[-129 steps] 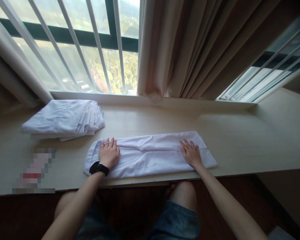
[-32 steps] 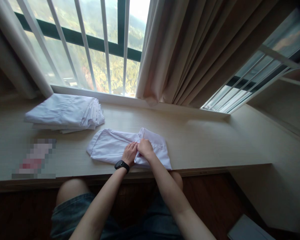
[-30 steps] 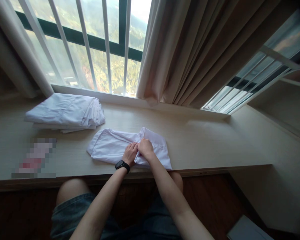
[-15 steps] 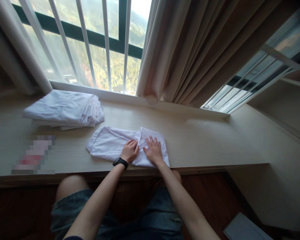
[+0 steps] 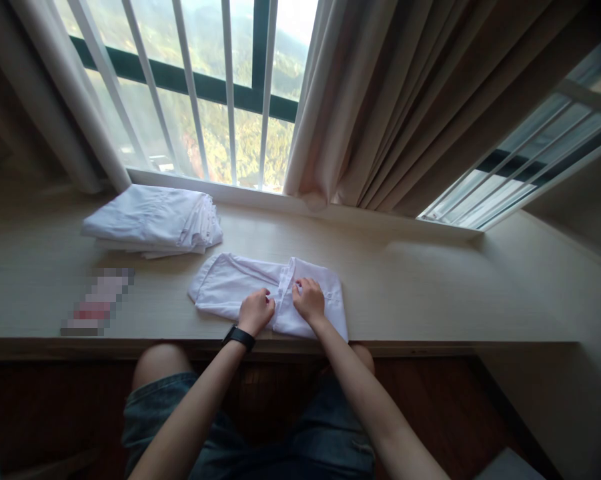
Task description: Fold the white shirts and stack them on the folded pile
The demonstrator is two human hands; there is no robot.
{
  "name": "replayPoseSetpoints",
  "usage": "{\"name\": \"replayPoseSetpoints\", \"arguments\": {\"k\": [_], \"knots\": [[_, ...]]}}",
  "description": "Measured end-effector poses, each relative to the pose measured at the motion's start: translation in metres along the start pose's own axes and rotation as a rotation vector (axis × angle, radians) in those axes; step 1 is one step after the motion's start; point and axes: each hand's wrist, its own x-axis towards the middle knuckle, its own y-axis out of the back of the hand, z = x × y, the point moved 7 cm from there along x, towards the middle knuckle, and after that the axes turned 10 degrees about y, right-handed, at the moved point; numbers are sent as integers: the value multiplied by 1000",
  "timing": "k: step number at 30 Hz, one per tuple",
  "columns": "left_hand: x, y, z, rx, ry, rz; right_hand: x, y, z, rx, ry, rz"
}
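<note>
Both hands, left hand [image 5: 256,311] and right hand [image 5: 309,300], curl closed, pinching the folded white cloth [image 5: 220,290] at its middle seam to hold the fold; a stack [image 5: 153,220] lies at ten o'clock.

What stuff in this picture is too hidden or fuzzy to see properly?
- Pixelated patch on the ledge, head view: blurred out, so unidentifiable.
- White garment: partly covered by the left hand and right hand.
- Folded stack: layers too small to count.

Home room: curtained window [image 5: 360,100], laundry stack [image 5: 155,220]
</note>
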Motion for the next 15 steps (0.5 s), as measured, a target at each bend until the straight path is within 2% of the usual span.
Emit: {"name": "replayPoseSetpoints", "arguments": {"k": [3,5,7,11,15], "knots": [[-9,-4,1,44,-1,-135,14,-7,-23,-52,-12,-156],[-10,-8,2,35,14,-175,19,-15,-34,-106,-27,-279],[-8,-12,2,19,35,-202,24,-20,-39,-143,-38,-342],[-5,-17,0,-38,51,-223,29,-21,-40,-95,17,-349],[-3,-18,3,-130,40,-203,27,-8,-30,-39,85,-313]]}}
